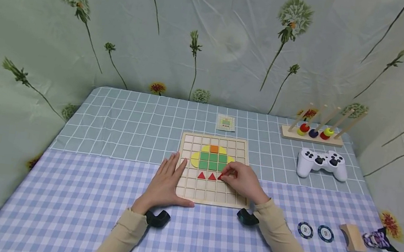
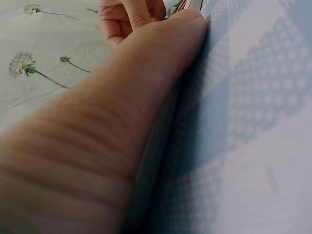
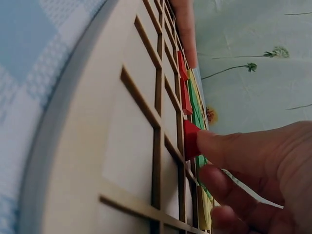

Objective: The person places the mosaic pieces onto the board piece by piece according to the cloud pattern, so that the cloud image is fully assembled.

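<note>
A wooden grid board [image 1: 208, 196] lies on the table in front of me. My left hand [image 1: 163, 184] rests along its left side with straight fingers, thumb at the front edge. My right hand [image 1: 243, 181] pinches a small red triangle tile [image 3: 190, 140] between thumb and finger, right at the board's grid. Two more red triangles [image 1: 201, 175] sit in the same row to its left. Above that row are several green square tiles [image 1: 213, 157], flanked by yellow rounded tiles [image 1: 195, 159], with an orange square [image 1: 214, 149] at the top.
Behind the board lies a small pattern card [image 1: 226, 123]. To the right stand a peg rack with coloured beads [image 1: 313, 136] and a white game controller [image 1: 322, 163]. Nearer are two round chips [image 1: 305, 230], a wooden arch block [image 1: 353, 238] and a dark purple patterned item [image 1: 379, 239].
</note>
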`<state>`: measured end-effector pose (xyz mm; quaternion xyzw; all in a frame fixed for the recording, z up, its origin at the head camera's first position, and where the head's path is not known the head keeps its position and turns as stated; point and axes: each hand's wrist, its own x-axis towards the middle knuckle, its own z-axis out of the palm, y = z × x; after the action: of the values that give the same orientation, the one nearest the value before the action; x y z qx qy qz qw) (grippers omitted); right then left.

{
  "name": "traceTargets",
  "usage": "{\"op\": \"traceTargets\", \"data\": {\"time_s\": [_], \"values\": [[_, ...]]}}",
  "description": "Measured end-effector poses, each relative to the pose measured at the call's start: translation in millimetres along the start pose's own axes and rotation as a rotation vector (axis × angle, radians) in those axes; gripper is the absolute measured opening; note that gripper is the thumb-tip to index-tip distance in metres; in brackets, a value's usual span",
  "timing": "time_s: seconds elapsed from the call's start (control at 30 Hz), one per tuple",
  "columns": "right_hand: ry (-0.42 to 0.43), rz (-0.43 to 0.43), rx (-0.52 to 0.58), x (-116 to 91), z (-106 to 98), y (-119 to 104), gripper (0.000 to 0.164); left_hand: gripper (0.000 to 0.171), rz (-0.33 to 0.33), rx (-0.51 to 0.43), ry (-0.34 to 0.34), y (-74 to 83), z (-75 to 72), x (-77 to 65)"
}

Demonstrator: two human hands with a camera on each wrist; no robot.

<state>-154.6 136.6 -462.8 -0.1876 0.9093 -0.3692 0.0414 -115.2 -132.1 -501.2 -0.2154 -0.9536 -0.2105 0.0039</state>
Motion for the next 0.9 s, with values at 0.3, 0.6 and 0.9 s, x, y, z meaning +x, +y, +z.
{"op": "traceTargets", "data": {"time_s": [0.3, 0.6, 0.9], "values": [[0.003, 0.025, -0.058, 0, 0, 0, 0.005, 0.128, 0.019, -0.008, 0.015, -0.5, 0.8, 0.1], [0.016, 0.039, -0.075, -3, 1, 1, 0.006, 0.128, 0.001, 0.0, -0.021, 0.0, 1.0, 0.6], [0.033, 0.02, -0.048, -12, -6, 2, 0.008, 0.128, -0.002, 0.0, -0.012, 0.4, 1.6, -0.9]]}}
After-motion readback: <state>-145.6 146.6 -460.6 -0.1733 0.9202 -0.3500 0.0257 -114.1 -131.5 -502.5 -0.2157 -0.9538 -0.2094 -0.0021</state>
